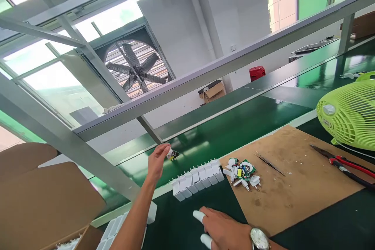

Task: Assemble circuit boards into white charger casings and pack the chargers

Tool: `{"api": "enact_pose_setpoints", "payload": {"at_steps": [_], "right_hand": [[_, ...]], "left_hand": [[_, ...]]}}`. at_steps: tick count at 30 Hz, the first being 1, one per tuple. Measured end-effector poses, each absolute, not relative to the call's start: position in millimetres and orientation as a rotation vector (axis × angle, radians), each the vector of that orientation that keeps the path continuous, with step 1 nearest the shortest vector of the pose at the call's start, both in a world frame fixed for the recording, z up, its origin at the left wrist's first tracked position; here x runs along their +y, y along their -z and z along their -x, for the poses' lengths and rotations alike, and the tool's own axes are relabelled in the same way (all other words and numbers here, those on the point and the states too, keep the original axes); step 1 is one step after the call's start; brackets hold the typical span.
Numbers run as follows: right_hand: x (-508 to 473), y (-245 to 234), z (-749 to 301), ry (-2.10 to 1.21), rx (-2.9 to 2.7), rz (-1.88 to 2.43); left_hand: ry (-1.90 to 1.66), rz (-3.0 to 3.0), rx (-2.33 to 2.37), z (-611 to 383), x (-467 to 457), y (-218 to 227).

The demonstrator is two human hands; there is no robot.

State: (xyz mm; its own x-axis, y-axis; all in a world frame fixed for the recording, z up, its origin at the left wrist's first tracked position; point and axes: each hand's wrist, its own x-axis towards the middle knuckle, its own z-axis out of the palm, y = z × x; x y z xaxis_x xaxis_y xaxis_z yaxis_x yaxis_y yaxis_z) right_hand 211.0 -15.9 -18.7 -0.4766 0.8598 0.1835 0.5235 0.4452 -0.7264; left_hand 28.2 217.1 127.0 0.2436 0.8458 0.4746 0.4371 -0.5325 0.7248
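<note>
My left hand (157, 161) is stretched out over the green conveyor belt, its fingers pinched on a small circuit board (174, 155) with yellow and dark parts. A white piece shows at the fingertips; I cannot tell whether it belongs to the board. My right hand (225, 228) hovers low over the dark green bench top, fingers apart and holding nothing. White finger cots cover two of its fingers, and a watch (259, 239) is on the wrist. Between the hands stands a row of white charger housings (197, 181) with plug pins pointing up.
Brown paper (288, 191) bears a pile of circuit boards and plugs (241, 172), tweezers (270, 164) and red-handled pliers (347, 166). A green fan (350, 115) stands at right. More white housings (113, 228) and an open carton (43, 195) are at lower left. A metal frame (222, 66) crosses above the belt.
</note>
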Motion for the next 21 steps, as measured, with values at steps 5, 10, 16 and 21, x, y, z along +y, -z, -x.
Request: {"api": "enact_pose_setpoints", "payload": {"at_steps": [5,10,16,21], "right_hand": [[-14,16,-212,-0.655,-2.008,1.164],[-3,20,-217,-0.707,-1.680,1.253],[-4,35,-219,-0.779,-1.488,1.223],[-13,40,-218,-0.830,-1.603,1.227]], "left_hand": [[-1.402,-1.865,0.830,-1,132,-150],[-1.132,-1.874,0.821,12,57,-119],[-0.538,-1.778,0.773,9,4,-47],[-0.469,-2.134,0.889,27,-3,-52]]}}
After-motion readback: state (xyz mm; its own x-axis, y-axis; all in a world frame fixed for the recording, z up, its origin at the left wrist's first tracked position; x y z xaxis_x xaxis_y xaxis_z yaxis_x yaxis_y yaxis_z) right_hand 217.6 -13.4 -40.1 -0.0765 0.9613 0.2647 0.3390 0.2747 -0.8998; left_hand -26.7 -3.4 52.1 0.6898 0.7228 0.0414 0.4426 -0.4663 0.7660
